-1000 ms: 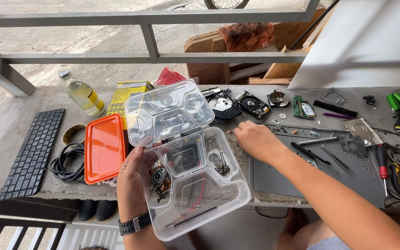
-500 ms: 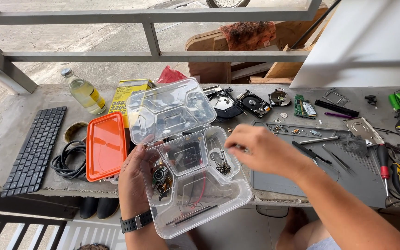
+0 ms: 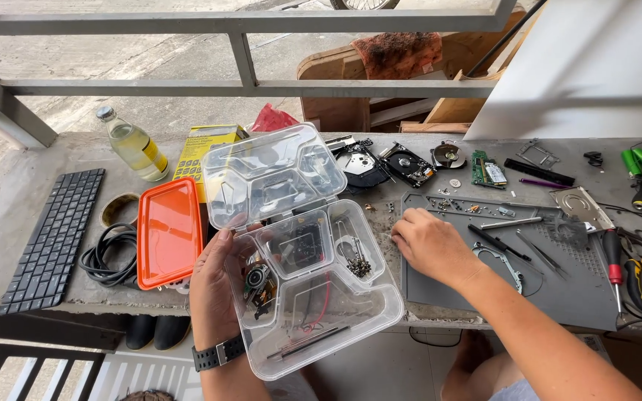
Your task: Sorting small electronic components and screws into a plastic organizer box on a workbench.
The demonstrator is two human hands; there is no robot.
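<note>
Clear plastic organiser box (image 3: pixel 313 297) in left hand (image 3: pixel 213 286)

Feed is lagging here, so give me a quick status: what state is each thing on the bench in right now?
Clear compartment box: lid open, small parts inside.
Left hand: gripping the box's left edge.
Right hand: resting on the grey mat, holding nothing visible.
Orange case: closed.
Glass bottle: capped, lying tilted.
Hard drive: cover off.
</note>
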